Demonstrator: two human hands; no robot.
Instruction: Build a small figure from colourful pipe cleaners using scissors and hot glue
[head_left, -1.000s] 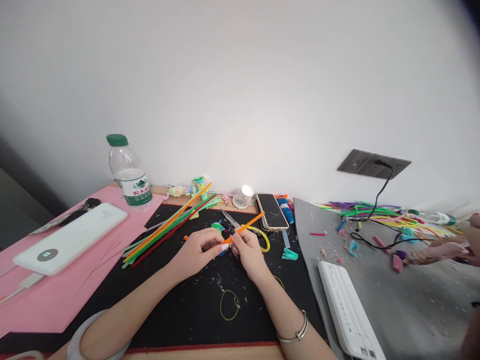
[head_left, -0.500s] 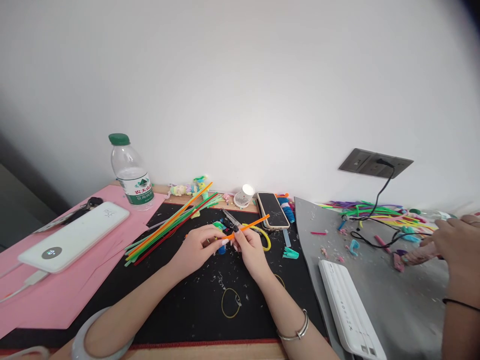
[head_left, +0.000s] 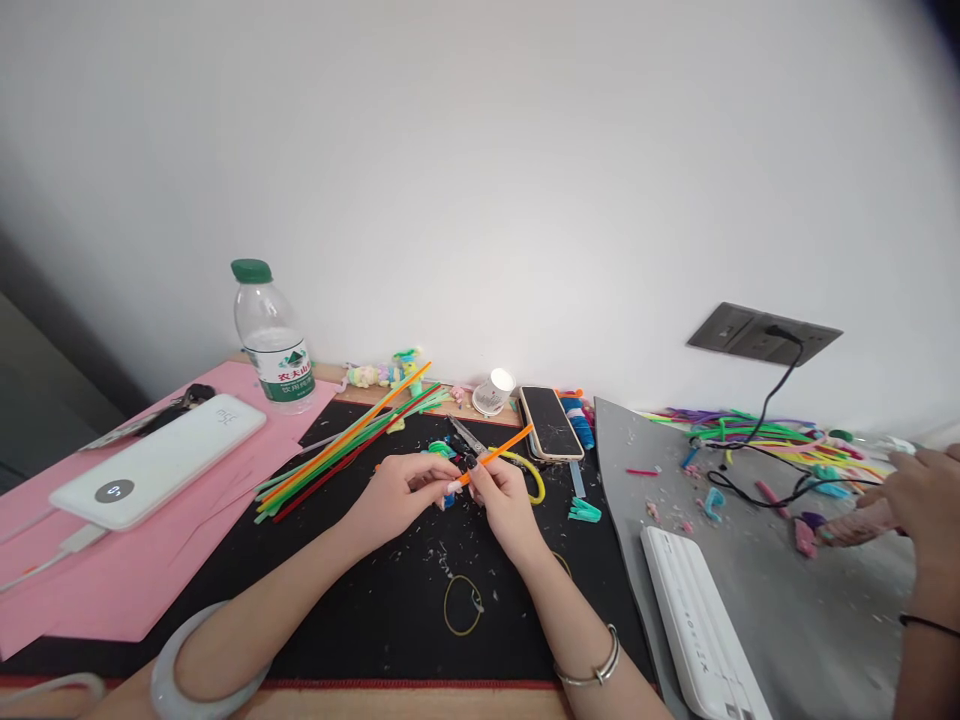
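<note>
Both my hands meet over the black mat [head_left: 382, 610], pinching one orange pipe cleaner [head_left: 499, 450]. My left hand [head_left: 405, 500] grips its near end between thumb and fingertips. With thumb and forefinger, my right hand [head_left: 499, 500] holds it farther along, and the free end slants up to the right. Just behind my fingers lie scissors [head_left: 466, 434], their handles partly hidden. A yellow pipe cleaner [head_left: 537, 485] curves beside my right hand. Left of my hands rests a bundle of green, orange and red pipe cleaners [head_left: 337, 460].
A water bottle [head_left: 277, 350] and a white power bank [head_left: 161, 460] stand at left near pink paper [head_left: 187, 570]. Behind are a paper cup [head_left: 493, 392] and a phone [head_left: 551, 423]. At right, another person's hand [head_left: 926, 500] works over a grey mat [head_left: 810, 620] near a second power bank [head_left: 697, 620].
The view has shifted slightly. The orange pipe cleaner stays between my hands, its visible part a little shorter and more steeply tilted.
</note>
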